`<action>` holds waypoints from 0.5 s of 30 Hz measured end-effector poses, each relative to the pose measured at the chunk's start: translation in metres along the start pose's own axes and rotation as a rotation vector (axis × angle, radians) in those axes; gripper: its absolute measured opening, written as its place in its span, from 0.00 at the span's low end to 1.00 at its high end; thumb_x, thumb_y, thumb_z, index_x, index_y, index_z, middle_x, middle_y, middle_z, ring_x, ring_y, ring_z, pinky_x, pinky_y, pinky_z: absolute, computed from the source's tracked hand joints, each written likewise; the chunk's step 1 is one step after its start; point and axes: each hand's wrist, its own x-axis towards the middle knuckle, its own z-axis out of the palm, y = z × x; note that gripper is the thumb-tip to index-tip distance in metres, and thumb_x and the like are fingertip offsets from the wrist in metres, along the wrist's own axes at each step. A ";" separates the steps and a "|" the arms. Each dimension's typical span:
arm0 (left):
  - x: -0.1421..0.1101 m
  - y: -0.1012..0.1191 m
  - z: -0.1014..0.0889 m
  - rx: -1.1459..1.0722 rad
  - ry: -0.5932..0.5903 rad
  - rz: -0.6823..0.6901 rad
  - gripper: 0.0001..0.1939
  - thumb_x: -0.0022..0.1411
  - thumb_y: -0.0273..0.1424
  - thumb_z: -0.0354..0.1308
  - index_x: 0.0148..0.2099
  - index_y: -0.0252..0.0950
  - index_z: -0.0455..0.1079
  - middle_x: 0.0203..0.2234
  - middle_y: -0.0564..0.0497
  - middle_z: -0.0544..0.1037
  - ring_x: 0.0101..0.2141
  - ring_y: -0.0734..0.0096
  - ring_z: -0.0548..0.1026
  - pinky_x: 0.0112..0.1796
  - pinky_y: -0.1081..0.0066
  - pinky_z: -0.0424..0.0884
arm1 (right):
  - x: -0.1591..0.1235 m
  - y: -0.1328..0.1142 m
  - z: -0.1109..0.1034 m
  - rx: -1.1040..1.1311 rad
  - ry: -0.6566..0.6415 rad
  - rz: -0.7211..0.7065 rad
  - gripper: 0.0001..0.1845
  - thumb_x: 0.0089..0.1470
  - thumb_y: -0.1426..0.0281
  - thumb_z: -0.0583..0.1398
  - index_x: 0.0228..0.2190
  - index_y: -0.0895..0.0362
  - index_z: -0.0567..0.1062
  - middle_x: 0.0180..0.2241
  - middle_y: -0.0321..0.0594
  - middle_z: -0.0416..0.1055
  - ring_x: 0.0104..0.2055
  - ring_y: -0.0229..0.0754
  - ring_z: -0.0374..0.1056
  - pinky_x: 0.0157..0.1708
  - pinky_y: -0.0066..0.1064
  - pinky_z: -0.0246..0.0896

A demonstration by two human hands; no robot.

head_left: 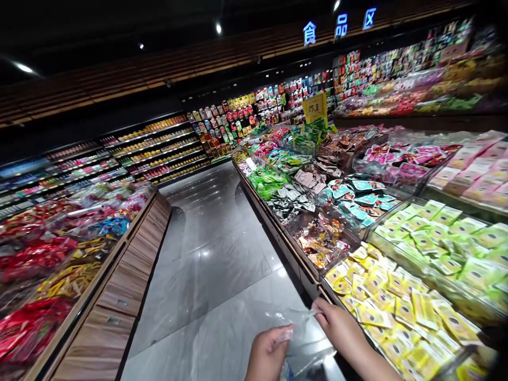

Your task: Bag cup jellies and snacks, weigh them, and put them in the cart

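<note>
While L hand (265, 353) grips clear bag (306, 343), R hand (337, 324) pinches it too.

The person's bare left hand (266, 349) rises from the bottom edge of the view, its wrist barely showing, with the thumb side uppermost, the digits drawn together in a pinch toward the right hand and the other fingers curled in. The bare right hand (334, 320), a little higher and farther forward, ends a bare right forearm (371, 359) that slants in from the lower right, its thumb and fingers bent into a tight pinch at the tips. The two hands are near each other but apart.
</note>
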 end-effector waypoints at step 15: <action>0.216 0.080 -0.128 -0.913 -0.086 -0.595 0.20 0.63 0.39 0.57 0.43 0.24 0.77 0.13 0.54 0.64 0.15 0.75 0.60 0.19 0.74 0.54 | 0.164 -0.156 0.017 -0.018 0.166 -0.452 0.13 0.66 0.67 0.55 0.49 0.48 0.75 0.47 0.40 0.79 0.49 0.46 0.74 0.53 0.37 0.64</action>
